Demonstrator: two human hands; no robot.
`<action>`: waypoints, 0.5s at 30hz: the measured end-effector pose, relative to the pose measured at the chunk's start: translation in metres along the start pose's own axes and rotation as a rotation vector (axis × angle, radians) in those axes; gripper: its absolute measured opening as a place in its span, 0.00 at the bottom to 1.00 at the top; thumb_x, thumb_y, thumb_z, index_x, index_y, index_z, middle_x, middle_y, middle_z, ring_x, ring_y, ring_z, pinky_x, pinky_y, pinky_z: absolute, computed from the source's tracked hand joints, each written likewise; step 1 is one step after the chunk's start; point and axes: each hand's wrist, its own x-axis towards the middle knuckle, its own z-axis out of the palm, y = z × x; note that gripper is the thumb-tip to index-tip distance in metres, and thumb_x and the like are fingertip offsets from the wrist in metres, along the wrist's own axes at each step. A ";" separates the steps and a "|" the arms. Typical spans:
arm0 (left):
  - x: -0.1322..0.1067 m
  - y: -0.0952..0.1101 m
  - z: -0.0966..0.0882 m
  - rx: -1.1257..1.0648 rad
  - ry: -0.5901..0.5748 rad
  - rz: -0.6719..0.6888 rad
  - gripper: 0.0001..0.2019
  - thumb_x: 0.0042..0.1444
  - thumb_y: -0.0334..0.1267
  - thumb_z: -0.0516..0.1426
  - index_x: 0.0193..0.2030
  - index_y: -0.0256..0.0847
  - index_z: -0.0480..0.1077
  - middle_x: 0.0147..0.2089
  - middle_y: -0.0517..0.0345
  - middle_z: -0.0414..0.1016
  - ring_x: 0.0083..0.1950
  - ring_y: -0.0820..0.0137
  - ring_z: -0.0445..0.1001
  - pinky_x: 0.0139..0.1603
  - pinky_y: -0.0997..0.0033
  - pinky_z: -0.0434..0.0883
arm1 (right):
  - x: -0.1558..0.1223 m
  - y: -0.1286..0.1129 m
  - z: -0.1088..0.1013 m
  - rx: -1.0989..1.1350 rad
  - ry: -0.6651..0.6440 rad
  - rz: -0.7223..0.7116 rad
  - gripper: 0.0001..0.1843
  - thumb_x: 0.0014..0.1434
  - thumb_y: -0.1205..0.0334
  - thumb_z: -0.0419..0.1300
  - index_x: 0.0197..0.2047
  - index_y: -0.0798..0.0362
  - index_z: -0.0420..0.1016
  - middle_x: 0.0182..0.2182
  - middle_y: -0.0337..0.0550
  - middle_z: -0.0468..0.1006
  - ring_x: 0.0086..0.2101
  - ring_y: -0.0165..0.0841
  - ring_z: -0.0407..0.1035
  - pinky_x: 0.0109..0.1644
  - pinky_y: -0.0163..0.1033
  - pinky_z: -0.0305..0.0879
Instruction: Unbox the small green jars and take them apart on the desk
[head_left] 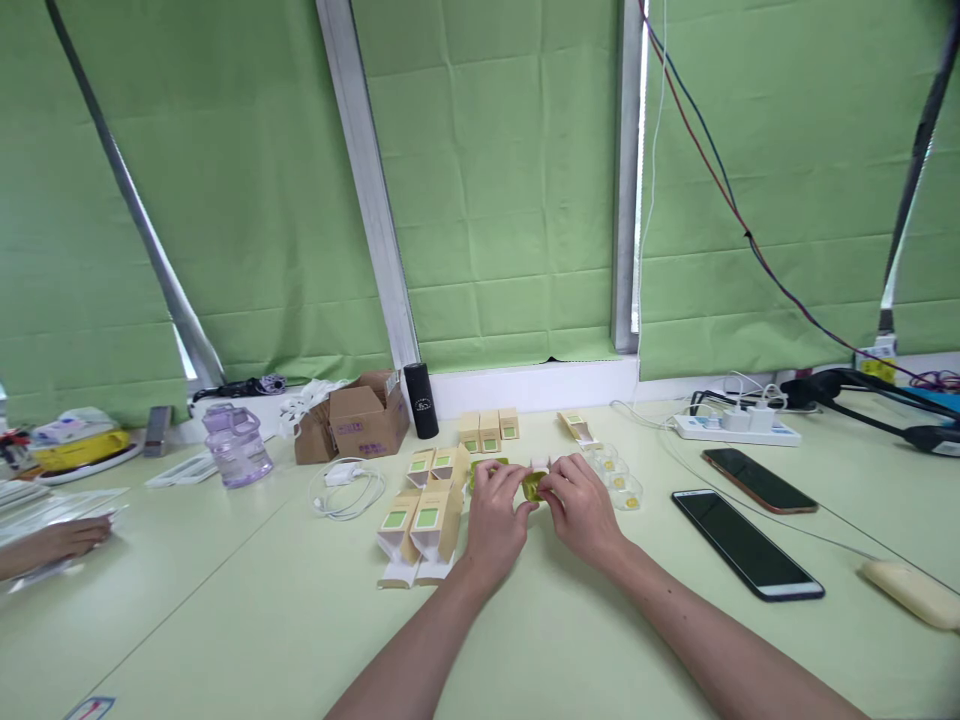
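My left hand [495, 517] and my right hand [585, 508] meet over the table, fingers closed around a small translucent yellow-green container [533, 487]. A pale cap-like piece [540, 464] shows just behind it; whether the two are joined, I cannot tell. Partly hidden behind my left hand is another yellow-green translucent item [480, 464]. To the left of that hand lie several cream cardboard boxes [439, 515] with green labels, the nearer ones with open flaps. Beyond my right hand are clear plastic pieces [624, 490] with yellow centres.
Three cream boxes [489, 433] stand farther back, near a black cylinder [421, 400] and a brown carton [367, 415]. A charger cable [349, 490] and purple jug [236, 447] are left. Two phones [746, 545] and a power strip [735, 428] lie right. Another person's hand [56, 545] is far left.
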 end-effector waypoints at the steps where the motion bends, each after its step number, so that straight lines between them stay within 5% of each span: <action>1: 0.000 0.000 0.000 0.003 0.000 -0.002 0.23 0.55 0.26 0.65 0.57 0.46 0.73 0.54 0.54 0.78 0.58 0.55 0.63 0.57 0.49 0.70 | 0.000 0.000 0.000 -0.004 0.000 -0.001 0.12 0.64 0.76 0.55 0.34 0.52 0.74 0.32 0.45 0.71 0.36 0.38 0.61 0.37 0.42 0.57; 15: 0.000 -0.002 0.000 0.012 0.004 -0.013 0.23 0.54 0.26 0.65 0.57 0.45 0.74 0.54 0.53 0.78 0.58 0.55 0.63 0.57 0.50 0.70 | -0.001 0.000 0.001 0.000 -0.017 0.002 0.11 0.65 0.75 0.55 0.34 0.52 0.74 0.33 0.44 0.71 0.37 0.38 0.61 0.38 0.42 0.57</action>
